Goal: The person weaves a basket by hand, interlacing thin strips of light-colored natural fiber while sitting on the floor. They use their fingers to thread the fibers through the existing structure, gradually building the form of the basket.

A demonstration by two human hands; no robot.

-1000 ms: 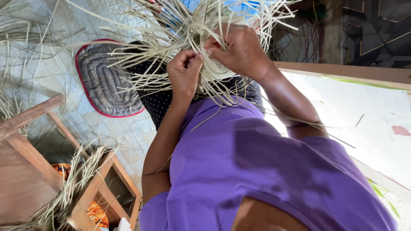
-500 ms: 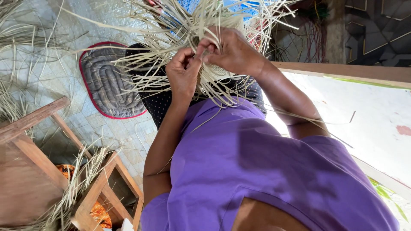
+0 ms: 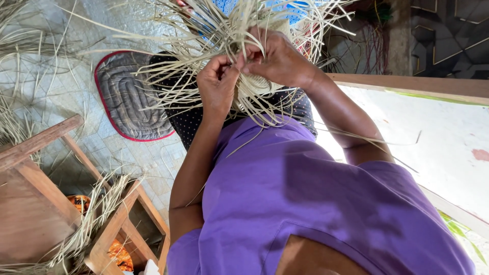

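Both hands have drawn closer together on the weave since a moment ago, the view sliding slightly.

The left hand (image 3: 218, 84) pinches a strip between thumb and fingers; the right hand (image 3: 277, 61) closes over the weave (image 3: 239, 43), fingertips meeting the left's. Loose strips fan out around both hands and droop over the lap. Beyond lie a quilted mat (image 3: 127, 102) on the tiled floor and a wooden stool (image 3: 46, 173) draped with more strips.
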